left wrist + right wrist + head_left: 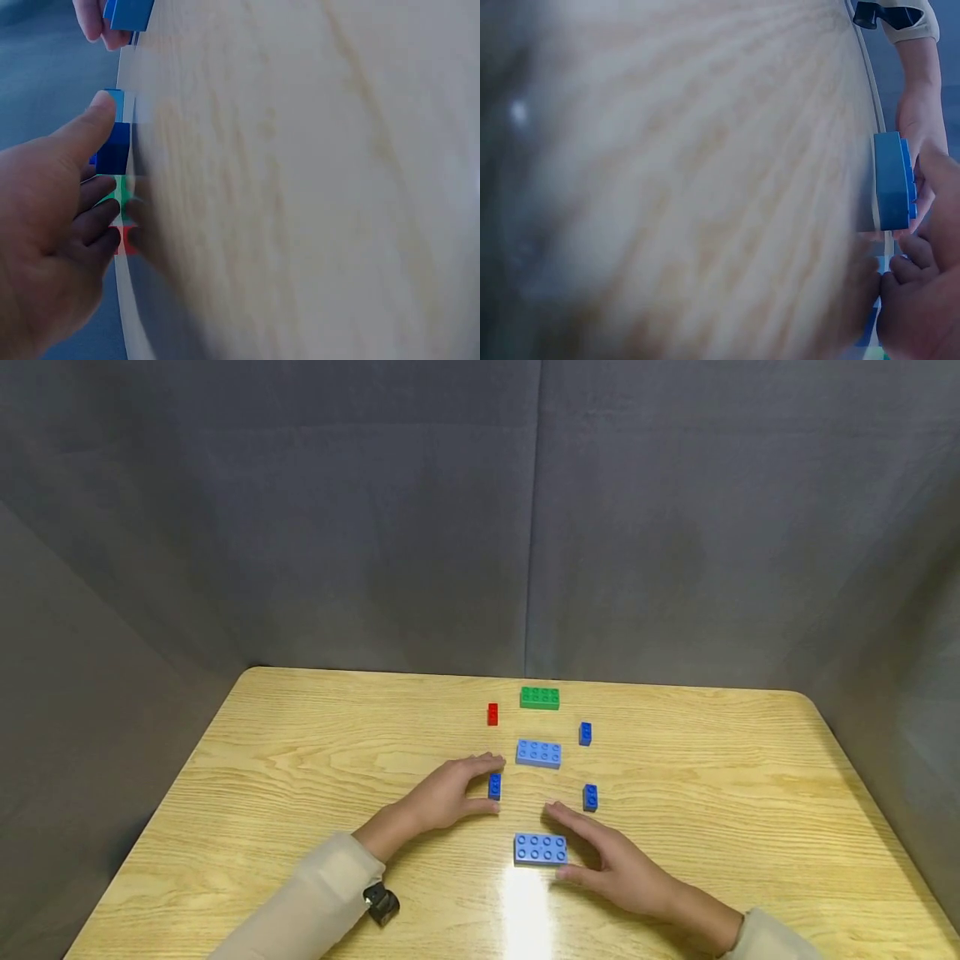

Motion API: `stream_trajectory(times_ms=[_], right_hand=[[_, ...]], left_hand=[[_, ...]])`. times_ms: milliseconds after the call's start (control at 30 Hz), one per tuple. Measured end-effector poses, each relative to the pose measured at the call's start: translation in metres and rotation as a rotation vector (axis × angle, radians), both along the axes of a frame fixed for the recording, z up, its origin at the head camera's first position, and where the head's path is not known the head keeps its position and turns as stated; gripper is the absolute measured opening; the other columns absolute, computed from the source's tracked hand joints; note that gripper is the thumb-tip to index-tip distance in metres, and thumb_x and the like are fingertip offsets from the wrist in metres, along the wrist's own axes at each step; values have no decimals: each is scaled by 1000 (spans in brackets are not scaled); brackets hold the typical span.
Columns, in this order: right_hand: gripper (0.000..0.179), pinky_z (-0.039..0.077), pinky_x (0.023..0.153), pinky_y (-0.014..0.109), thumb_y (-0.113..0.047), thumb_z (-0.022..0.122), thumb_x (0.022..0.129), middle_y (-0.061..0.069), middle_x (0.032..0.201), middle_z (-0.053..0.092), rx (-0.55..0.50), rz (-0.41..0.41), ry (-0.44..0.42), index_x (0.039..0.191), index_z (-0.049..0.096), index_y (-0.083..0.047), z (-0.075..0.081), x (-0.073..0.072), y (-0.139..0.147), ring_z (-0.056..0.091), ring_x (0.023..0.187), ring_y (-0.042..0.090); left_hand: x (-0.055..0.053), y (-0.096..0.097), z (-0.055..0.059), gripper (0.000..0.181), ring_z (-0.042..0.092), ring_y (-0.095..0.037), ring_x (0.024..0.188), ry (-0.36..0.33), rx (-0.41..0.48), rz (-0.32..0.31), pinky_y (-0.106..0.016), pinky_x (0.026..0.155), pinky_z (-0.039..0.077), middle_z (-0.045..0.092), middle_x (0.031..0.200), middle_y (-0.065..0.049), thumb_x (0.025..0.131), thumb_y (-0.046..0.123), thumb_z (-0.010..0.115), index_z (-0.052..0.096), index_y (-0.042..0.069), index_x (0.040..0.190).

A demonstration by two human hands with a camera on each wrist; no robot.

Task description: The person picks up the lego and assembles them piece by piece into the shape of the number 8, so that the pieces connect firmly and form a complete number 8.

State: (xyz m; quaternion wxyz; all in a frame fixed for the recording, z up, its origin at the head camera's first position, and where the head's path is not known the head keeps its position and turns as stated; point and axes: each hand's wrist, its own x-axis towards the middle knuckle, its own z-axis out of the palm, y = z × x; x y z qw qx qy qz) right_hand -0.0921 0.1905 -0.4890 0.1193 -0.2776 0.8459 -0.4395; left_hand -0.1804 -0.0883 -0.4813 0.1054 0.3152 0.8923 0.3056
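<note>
My left hand (447, 793) reaches in from the left, thumb and fingers spread to either side of a small dark blue brick (494, 786). In the left wrist view that dark blue brick (113, 154) shows just past the thumb. On the other side, my right hand (626, 866) has its thumb and fingers apart around the right end of a larger light blue brick (540, 849), the thumb tip right at its near corner. The right wrist view shows this light blue brick (892, 184) on the table beyond the fingers.
Beyond the hands lie a second light blue brick (538, 753), a green brick (539, 697) and a small red brick (492, 714). Two small dark blue bricks, a far one (585, 733) and a nearer one (590, 797), are to the right. Grey curtains surround the wooden table (300, 735).
</note>
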Motion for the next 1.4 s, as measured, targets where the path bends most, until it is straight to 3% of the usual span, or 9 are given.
stream_trajectory(times_ms=[200, 367, 500, 1033, 1267, 1400], right_hand=[[59, 19, 108, 16, -32, 64, 88, -1, 147, 36, -13, 19, 32, 141, 43, -19, -7, 0, 0, 29, 137, 21], [53, 32, 107, 34, -33, 63, 88, 1, 144, 41, 12, -18, 57, 137, 48, -19, -11, 1, -2, 35, 134, 21], [50, 34, 104, 45, -32, 65, 87, 2, 141, 45, 11, -49, 60, 134, 53, -18, -12, 1, -5, 38, 132, 20], [46, 37, 102, 45, -31, 66, 86, 2, 137, 49, -10, -112, 68, 130, 57, -17, -16, 0, -9, 42, 130, 21], [46, 36, 104, 42, -30, 67, 86, -1, 138, 49, -15, -130, 17, 129, 57, -20, -15, 0, -10, 39, 131, 17], [46, 36, 104, 43, -30, 67, 85, 0, 137, 51, -14, -128, 39, 129, 58, -19, -15, -1, -10, 41, 130, 19]], left_hand=[[2, 0, -4, 62, 34, -16, 134, -22, 24, 22, -33, 109, 31, 43, 143, -3, 84, 34, 70, 47, 13, 138], [3, 0, -5, 60, 35, -17, 134, -30, 32, 28, -33, 109, 31, 43, 143, -5, 84, 32, 69, 48, 13, 137], [4, -1, -6, 56, 35, -17, 134, -32, 40, 32, -33, 109, 31, 44, 142, -4, 85, 30, 68, 50, 12, 135], [1, 4, -9, 46, 39, -18, 132, -24, 53, 66, -35, 108, 33, 51, 136, -3, 87, 26, 67, 56, 13, 130], [5, 3, -3, 44, 53, -14, 111, 31, 131, 73, -31, 97, 44, 56, 115, 0, 87, 18, 68, 57, 7, 127], [7, 2, 0, 44, 53, -15, 107, 10, 177, 82, -33, 93, 46, 54, 112, 2, 85, 16, 70, 58, 8, 127]])
